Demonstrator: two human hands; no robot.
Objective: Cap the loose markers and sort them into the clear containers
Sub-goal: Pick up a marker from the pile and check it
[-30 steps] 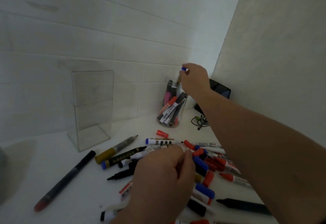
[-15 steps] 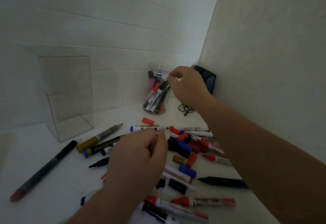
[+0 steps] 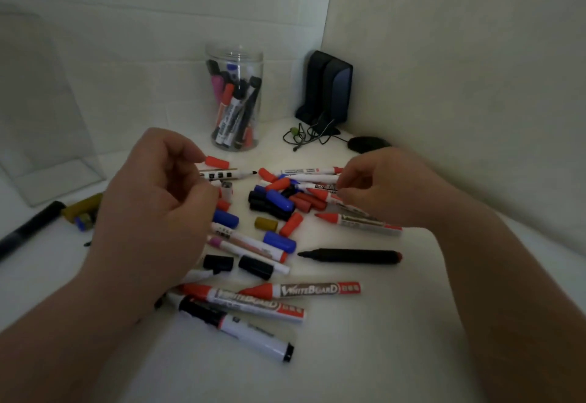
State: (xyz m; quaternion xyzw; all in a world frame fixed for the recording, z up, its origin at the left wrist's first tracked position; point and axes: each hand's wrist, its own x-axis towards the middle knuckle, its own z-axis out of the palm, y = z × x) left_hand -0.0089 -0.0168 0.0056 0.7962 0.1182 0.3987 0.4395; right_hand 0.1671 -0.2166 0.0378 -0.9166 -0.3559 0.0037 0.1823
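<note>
A heap of loose markers and caps (image 3: 279, 199) in red, blue, black and white lies on the white table (image 3: 364, 339). My left hand (image 3: 158, 202) hovers over the heap's left side with curled fingers, gripping a short white marker (image 3: 227, 189) whose end sticks out by the fingertips. On the heap's right side, the loosely curled fingertips of my right hand (image 3: 383, 187) touch the ends of the white markers (image 3: 317, 182). A round clear jar (image 3: 234, 101) at the back holds several capped markers. A square clear container (image 3: 47, 136) stands at the far left.
A black speaker (image 3: 329, 85) with tangled cable (image 3: 304, 133) stands in the corner, a black mouse (image 3: 364, 144) beside it. Walls close off the back and right. A long black marker (image 3: 28, 228) and a yellow-brown one (image 3: 82, 207) lie at the left.
My right hand has let go of a blue-capped marker in the jar and come back down to the heap. The view has tilted down. My left hand stays over the heap.
</note>
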